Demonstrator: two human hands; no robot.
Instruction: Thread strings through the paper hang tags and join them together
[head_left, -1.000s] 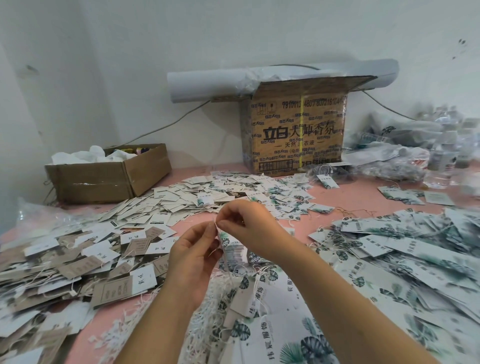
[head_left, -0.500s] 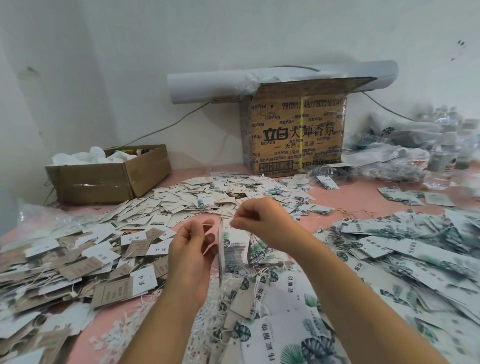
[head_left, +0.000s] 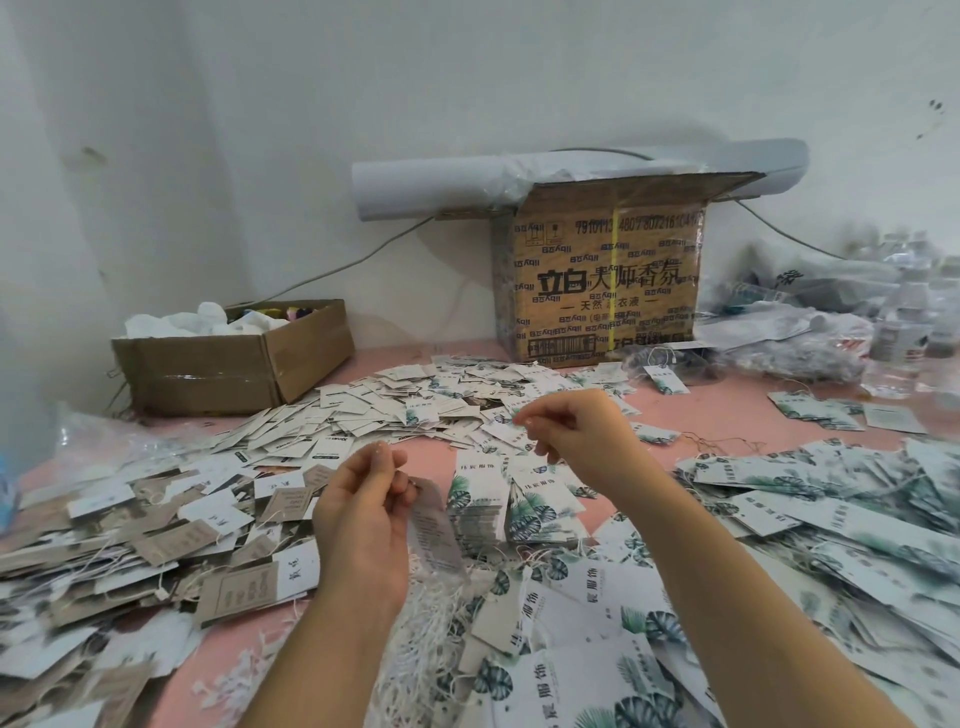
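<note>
My left hand (head_left: 363, 519) is raised over the pink table, fingers curled, with a blurred grey-brown hang tag (head_left: 436, 530) dangling from it. My right hand (head_left: 576, 436) is higher and to the right, thumb and forefinger pinched together, apparently on a thin string that is too fine to see clearly. Between the hands stands a small stack of white leaf-print tags (head_left: 480, 493). A tangle of white strings (head_left: 431, 623) lies below my left wrist.
Loose tags cover the table: brown and white ones at left (head_left: 156, 530), small white ones in the middle (head_left: 395, 410), leaf-print ones at right (head_left: 831, 514). A low open carton (head_left: 234, 369), a tall printed carton (head_left: 605, 280) and plastic bags with bottles (head_left: 857, 322) line the wall.
My hands were together at the tags' top; they have since pulled apart, right hand going up and right, left hand going left with a tag hanging from it.
</note>
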